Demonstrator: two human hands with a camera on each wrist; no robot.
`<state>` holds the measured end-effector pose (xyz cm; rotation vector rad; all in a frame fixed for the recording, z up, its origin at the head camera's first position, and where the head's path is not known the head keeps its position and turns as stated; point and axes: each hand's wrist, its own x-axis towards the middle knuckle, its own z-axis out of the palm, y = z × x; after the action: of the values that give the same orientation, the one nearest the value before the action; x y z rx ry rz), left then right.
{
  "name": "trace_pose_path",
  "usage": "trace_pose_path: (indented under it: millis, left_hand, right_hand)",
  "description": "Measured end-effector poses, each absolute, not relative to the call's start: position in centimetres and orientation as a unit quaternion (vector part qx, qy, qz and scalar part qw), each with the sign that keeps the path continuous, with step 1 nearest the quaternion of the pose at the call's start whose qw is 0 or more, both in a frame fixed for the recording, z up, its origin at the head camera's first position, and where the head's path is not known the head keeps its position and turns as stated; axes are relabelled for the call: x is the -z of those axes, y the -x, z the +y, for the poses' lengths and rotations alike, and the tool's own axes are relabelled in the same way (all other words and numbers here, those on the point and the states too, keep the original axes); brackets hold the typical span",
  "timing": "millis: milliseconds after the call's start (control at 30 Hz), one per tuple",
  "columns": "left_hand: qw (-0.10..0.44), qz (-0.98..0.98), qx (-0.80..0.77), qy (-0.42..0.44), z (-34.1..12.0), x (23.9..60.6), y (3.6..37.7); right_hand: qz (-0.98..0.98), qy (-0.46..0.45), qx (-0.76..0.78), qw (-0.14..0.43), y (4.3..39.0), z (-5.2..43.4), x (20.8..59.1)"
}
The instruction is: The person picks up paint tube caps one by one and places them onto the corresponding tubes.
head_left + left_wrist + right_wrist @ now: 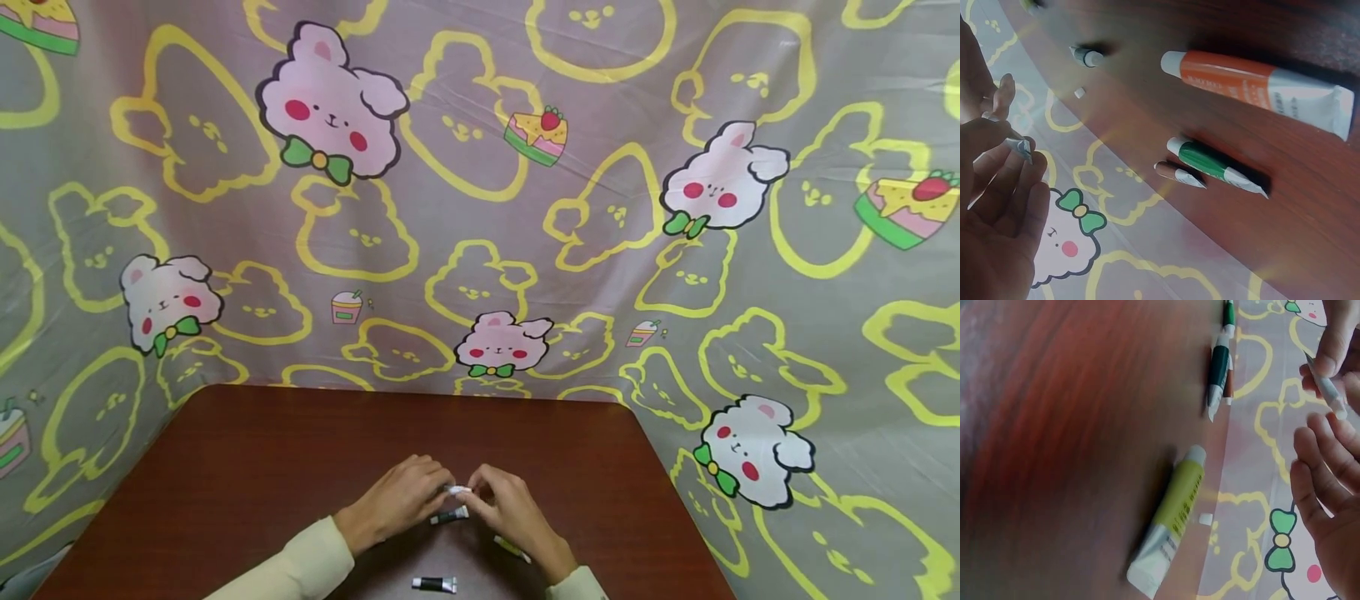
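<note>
Between both hands a small white paint tube (459,490) is held up above the table. My left hand (405,496) pinches it; in the right wrist view its thumb (1329,362) presses along the tube's side. The right hand's (517,508) thumb and index finger meet the other end, with its remaining fingers (1313,465) loosely curved. A dark tube (450,516) lies just below the hands, and a yellow-green tube (1179,500) lies under the right wrist. Near the left wrist lie an orange tube (1229,78), a green tube (1204,159) and a brown tube (1179,174).
Another dark tube (434,585) lies near the front of the brown table (300,450). A small white piece (1205,519) shows near the table edge; its kind is unclear. Patterned cloth (480,208) hangs behind and beside the table.
</note>
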<state>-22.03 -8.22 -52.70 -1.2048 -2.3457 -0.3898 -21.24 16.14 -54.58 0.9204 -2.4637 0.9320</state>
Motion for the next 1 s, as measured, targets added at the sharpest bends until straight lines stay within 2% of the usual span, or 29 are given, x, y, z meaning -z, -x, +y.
trace_pose_path:
  millis: [233, 467, 767, 1000]
  left_hand:
    - [0.237, -0.856, 0.138, 0.439, -8.2, 52.68, 21.97]
    - [0.264, -0.843, 0.143, 0.447, -8.05, 52.61, 21.99]
    - [0.25, -0.849, 0.148, 0.442, -8.1, 52.57, 21.87]
    - [0.244, -0.851, 0.15, 0.441, -8.01, 52.66, 21.89]
  right_hand:
    - [-0.878, -0.327, -0.324, 0.127, 21.16, 16.43, 54.31]
    - [-0.886, -0.331, -0.281, 0.162, 21.14, 16.39, 54.44]
    - [-0.87, -0.334, -0.33, 0.152, 20.96, 16.45, 54.38]
    - [-0.863, -0.346, -0.326, 0.172, 21.16, 16.7, 54.41]
